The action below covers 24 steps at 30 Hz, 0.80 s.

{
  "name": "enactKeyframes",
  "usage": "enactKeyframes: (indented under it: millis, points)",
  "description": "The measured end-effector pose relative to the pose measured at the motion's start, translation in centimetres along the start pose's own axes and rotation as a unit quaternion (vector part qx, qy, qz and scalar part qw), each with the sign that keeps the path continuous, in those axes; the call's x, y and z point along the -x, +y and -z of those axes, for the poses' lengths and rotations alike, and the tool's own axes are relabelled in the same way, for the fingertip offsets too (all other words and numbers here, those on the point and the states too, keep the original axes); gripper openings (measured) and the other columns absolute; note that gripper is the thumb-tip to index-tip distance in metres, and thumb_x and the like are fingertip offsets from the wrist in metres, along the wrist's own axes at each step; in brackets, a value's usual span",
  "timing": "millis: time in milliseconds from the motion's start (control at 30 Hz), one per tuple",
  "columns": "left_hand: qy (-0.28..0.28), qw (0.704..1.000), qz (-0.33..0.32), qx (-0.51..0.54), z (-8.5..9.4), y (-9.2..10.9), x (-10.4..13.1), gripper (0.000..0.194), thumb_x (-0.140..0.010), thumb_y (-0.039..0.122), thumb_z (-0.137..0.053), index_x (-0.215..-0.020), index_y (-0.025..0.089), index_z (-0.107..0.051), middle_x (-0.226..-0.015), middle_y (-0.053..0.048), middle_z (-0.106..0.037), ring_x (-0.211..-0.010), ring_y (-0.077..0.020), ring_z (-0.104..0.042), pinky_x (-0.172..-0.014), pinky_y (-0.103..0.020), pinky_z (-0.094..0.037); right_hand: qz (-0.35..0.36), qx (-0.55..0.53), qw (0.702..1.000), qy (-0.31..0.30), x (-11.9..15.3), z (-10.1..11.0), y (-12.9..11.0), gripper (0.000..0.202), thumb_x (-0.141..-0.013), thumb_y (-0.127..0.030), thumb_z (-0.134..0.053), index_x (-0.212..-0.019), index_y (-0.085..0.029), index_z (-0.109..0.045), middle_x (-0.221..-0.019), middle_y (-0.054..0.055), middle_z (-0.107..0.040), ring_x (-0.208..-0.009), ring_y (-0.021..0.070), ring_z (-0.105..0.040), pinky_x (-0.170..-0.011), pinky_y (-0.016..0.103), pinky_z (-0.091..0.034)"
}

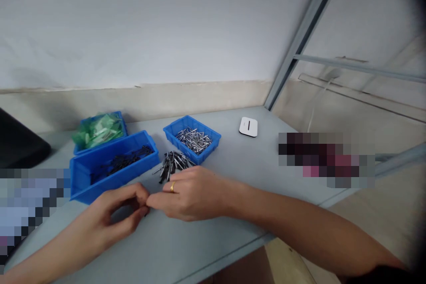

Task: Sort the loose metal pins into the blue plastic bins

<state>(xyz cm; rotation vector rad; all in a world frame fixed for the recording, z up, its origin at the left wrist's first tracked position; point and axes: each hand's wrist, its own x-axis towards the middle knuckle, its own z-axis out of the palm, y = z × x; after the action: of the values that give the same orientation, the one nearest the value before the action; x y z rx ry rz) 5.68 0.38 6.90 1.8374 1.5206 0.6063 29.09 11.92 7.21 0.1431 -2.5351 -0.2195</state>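
Note:
My left hand (121, 215) is closed in a pinch over the front of the table, with a tiny dark bit showing below its fingertips; what it grips is too small to name. Its fingertips meet those of my right hand (189, 193), which wears a gold ring. The right fingers are closed, and what they hold, if anything, is hidden. Just behind the right hand lies a pile of black and silver pin-like pieces (173, 162). A blue bin (113, 177) with dark small parts stands behind the left hand. Another blue bin (199, 157) holds many silver pins.
At the back left, a blue bin (124, 126) holds green plastic packets (103, 131). A white square device (248, 127) lies on the grey table (229, 151). Blurred-out items are at the left edge and right. A metal frame post (289, 66) rises at the right.

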Motion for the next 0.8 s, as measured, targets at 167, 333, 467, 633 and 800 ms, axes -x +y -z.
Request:
enactKeyframes:
  millis: [167,333,467,633,800]
  points:
    - [0.026,1.000,0.005,-0.012,-0.4,0.3,0.4,0.030,-0.097,0.042,-0.049,-0.078,0.026,-0.065,-0.075,0.004,-0.065,-0.073,-0.0182,-0.060,-0.069,-0.026,-0.051,0.017,0.002,1.000,0.008,0.0,-0.1,-0.3,0.036,-0.106,-0.011,-0.043,-0.111,-0.025,-0.076,-0.069,-0.007,-0.061,-0.060,0.0112,-0.054,-0.057,0.027,-0.034]
    - [-0.052,0.996,-0.064,-0.021,0.1,0.5,0.1,0.022,-0.097,0.033,-0.050,-0.087,0.026,-0.068,-0.083,0.004,-0.072,-0.077,-0.0181,-0.067,-0.071,-0.023,-0.054,0.025,0.000,1.000,-0.010,-0.1,0.4,-0.5,0.034,-0.104,-0.006,-0.043,-0.104,-0.022,-0.073,-0.071,-0.007,-0.062,-0.060,0.0109,-0.053,-0.055,0.027,-0.032]
    - [-0.053,0.996,-0.065,-0.011,0.5,0.7,-0.1,0.022,-0.100,0.032,-0.052,-0.095,0.025,-0.072,-0.093,0.001,-0.079,-0.086,-0.0198,-0.072,-0.078,-0.025,-0.057,0.018,0.006,0.998,0.055,0.0,0.3,-0.4,0.029,-0.102,-0.008,-0.047,-0.094,-0.022,-0.071,-0.067,-0.008,-0.058,-0.057,0.0109,-0.052,-0.051,0.028,-0.030]
    - [0.011,0.997,-0.023,0.076,0.1,0.2,-0.2,0.026,-0.101,0.044,-0.063,-0.091,0.024,-0.075,-0.087,0.001,-0.077,-0.083,-0.0188,-0.071,-0.076,-0.025,-0.058,0.003,0.003,0.994,0.111,-0.2,0.0,-0.4,0.030,-0.107,-0.016,-0.049,-0.084,-0.021,-0.066,-0.063,-0.008,-0.056,-0.058,0.0103,-0.052,-0.054,0.026,-0.036]
    - [0.019,0.995,-0.044,0.084,0.2,-0.7,-1.0,0.038,-0.095,0.059,-0.067,-0.086,0.024,-0.076,-0.076,-0.001,-0.075,-0.067,-0.0178,-0.067,-0.060,-0.025,-0.057,-0.003,0.015,0.983,0.185,-0.6,-0.3,-0.5,0.032,-0.108,-0.020,-0.050,-0.079,-0.021,-0.064,-0.060,-0.008,-0.054,-0.055,0.0086,-0.049,-0.055,0.024,-0.037]
